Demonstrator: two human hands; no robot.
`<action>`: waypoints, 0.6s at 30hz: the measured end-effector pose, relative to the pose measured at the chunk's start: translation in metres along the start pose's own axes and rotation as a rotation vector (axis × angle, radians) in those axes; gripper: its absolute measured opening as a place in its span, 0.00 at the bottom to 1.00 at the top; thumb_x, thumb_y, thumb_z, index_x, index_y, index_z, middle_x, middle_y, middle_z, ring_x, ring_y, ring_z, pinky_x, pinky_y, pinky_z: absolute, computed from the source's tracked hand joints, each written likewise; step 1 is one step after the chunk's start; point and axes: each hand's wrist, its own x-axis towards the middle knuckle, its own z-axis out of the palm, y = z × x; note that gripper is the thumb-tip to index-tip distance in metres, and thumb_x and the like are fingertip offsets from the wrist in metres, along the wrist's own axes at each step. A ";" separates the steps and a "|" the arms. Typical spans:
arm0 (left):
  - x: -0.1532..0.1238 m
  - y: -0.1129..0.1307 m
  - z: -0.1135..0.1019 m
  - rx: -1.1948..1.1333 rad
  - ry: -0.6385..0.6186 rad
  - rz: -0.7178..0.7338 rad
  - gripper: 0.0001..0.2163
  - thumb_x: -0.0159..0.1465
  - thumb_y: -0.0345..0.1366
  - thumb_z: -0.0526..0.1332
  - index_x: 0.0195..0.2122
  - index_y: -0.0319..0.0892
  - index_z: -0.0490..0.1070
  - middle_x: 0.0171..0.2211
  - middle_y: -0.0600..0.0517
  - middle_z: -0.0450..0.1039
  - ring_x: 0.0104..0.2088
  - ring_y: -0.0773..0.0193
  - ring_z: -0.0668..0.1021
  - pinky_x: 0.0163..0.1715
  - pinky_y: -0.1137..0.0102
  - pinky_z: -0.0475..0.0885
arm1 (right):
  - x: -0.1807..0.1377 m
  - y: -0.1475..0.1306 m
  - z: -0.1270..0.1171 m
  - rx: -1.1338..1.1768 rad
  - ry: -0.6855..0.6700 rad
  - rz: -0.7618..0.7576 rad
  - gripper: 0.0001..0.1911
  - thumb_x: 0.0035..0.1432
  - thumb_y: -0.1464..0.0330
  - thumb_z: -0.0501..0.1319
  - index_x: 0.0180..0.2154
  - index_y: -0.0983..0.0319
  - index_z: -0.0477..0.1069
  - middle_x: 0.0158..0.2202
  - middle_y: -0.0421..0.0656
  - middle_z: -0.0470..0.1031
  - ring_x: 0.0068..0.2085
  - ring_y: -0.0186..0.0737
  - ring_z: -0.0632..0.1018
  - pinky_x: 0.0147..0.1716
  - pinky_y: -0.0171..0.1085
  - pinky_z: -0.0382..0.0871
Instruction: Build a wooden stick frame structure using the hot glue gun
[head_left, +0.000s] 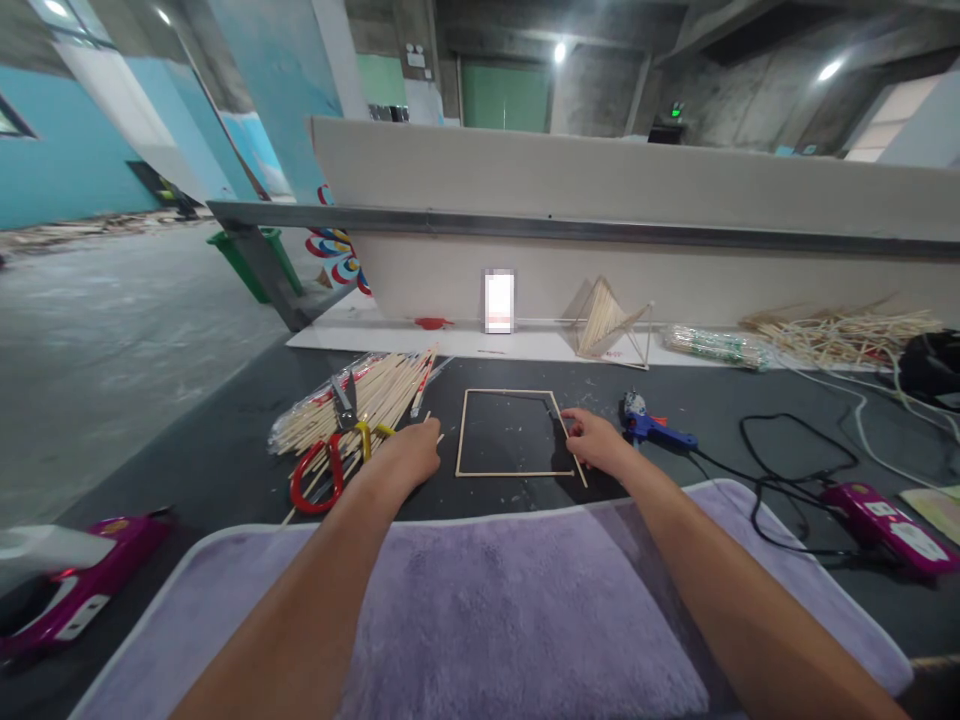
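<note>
A square outline of thin wooden sticks [516,474] lies flat on the dark tabletop. At its right side, my right hand [598,441] pinches the right-hand stick [581,470], whose near end pokes out past the corner. To the left of the square, my left hand [416,452] is closed, and short stick ends [440,438] show at its fingers. Beside that hand lie red-handled scissors [306,485], a yellow-handled tool [365,440] and a pile of loose sticks [375,385] on clear plastic wrap. A blue glue gun [660,432] rests right of my right hand.
A stick model [600,315] and a bright-screened phone [499,300] stand against the back board. Wrapped sticks [716,345] and a stick heap [847,335] lie at back right. Cables run to a magenta device [889,528]. A purple towel [510,610] covers the front; another magenta device [97,575] sits left.
</note>
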 end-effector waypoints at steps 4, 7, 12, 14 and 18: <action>0.004 -0.004 -0.006 -0.003 0.072 -0.019 0.10 0.55 0.34 0.55 0.38 0.40 0.69 0.39 0.40 0.74 0.40 0.53 0.75 0.37 0.65 0.67 | -0.001 0.000 -0.002 -0.005 -0.006 0.002 0.29 0.45 0.75 0.56 0.52 0.60 0.62 0.29 0.38 0.70 0.18 0.28 0.68 0.14 0.27 0.60; 0.023 -0.003 -0.012 -0.075 0.173 0.022 0.11 0.56 0.36 0.54 0.36 0.42 0.73 0.38 0.44 0.75 0.41 0.57 0.75 0.41 0.67 0.66 | 0.004 0.004 -0.006 -0.048 0.077 -0.023 0.23 0.50 0.70 0.56 0.50 0.61 0.66 0.29 0.38 0.71 0.18 0.28 0.68 0.16 0.28 0.61; 0.075 0.007 -0.014 -0.181 0.291 0.111 0.14 0.56 0.34 0.53 0.38 0.42 0.76 0.40 0.47 0.76 0.43 0.60 0.75 0.44 0.71 0.66 | 0.031 0.009 -0.010 -0.140 0.314 -0.035 0.17 0.54 0.64 0.54 0.43 0.62 0.72 0.30 0.40 0.75 0.26 0.32 0.73 0.26 0.30 0.66; 0.093 0.009 -0.008 -0.195 0.307 0.090 0.15 0.56 0.35 0.54 0.41 0.41 0.75 0.43 0.46 0.75 0.45 0.59 0.74 0.46 0.71 0.65 | 0.043 0.007 -0.009 -0.175 0.339 -0.014 0.16 0.54 0.64 0.54 0.42 0.62 0.73 0.31 0.40 0.76 0.30 0.34 0.75 0.30 0.30 0.67; 0.111 0.008 0.007 -0.238 0.324 0.034 0.17 0.57 0.37 0.54 0.46 0.40 0.73 0.45 0.46 0.73 0.48 0.60 0.73 0.48 0.72 0.64 | 0.057 0.000 -0.004 -0.219 0.343 -0.007 0.14 0.53 0.66 0.55 0.39 0.60 0.76 0.35 0.41 0.77 0.37 0.36 0.76 0.38 0.30 0.66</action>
